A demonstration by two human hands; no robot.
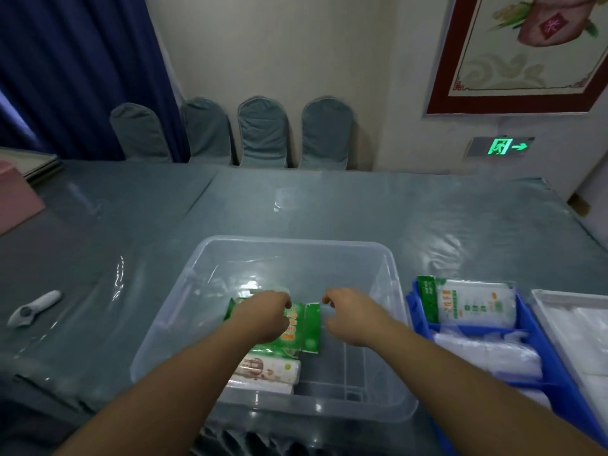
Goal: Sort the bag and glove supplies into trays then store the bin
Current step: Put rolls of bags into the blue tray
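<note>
White tray (559,311) cut off at the right edge.

Clear see-through plastic bin (391,268). Inside it, green packet (306,330) with red-orange lettering and white patches; below that, white roll pack (266,370) with brown print and a small green dot. Blue tray (556,366) holding a white packet (473,306) with green header, green text, orange mark, plus clear whitish bags (487,353). White tray (559,324) at right. Grey-teal table cover (296,205), glossy. White gadget (33,307) with grey dial. Pink box (16,195). Grey-blue chair covers (263,133). Dark blue curtain (65,67). Green exit sign (501,147). Red-framed cream picture (526,54).
</note>
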